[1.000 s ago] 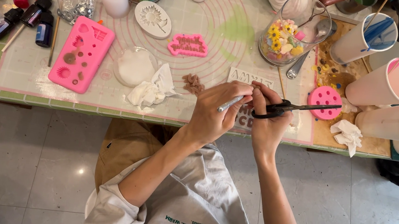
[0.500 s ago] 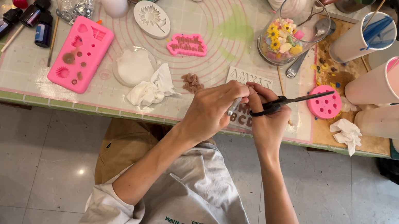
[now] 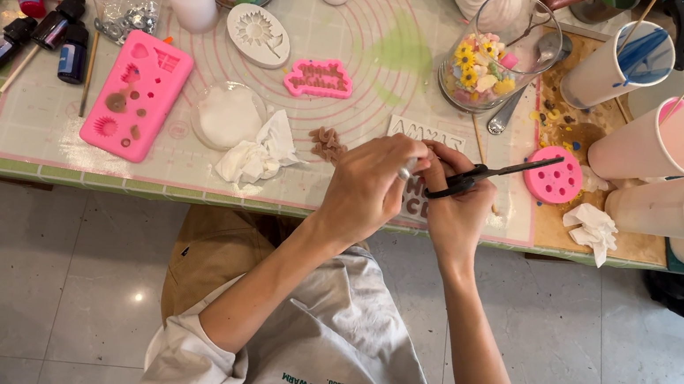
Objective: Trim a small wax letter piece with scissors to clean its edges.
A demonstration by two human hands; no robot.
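Right hand [image 3: 457, 210] closes around black scissors [image 3: 487, 173] above the table's front edge [image 3: 138, 186], blades pointing toward a round pink mould [image 3: 555, 176]. Left hand [image 3: 371, 185] pinches a small pale piece [image 3: 406, 171], identity unclear. Scissors appear light, rigid, best held by the handles.

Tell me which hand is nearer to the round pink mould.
Right. The right hand holds black scissors whose tips reach the round pink mould; the left hand sits farther left, pinching a small pale piece.
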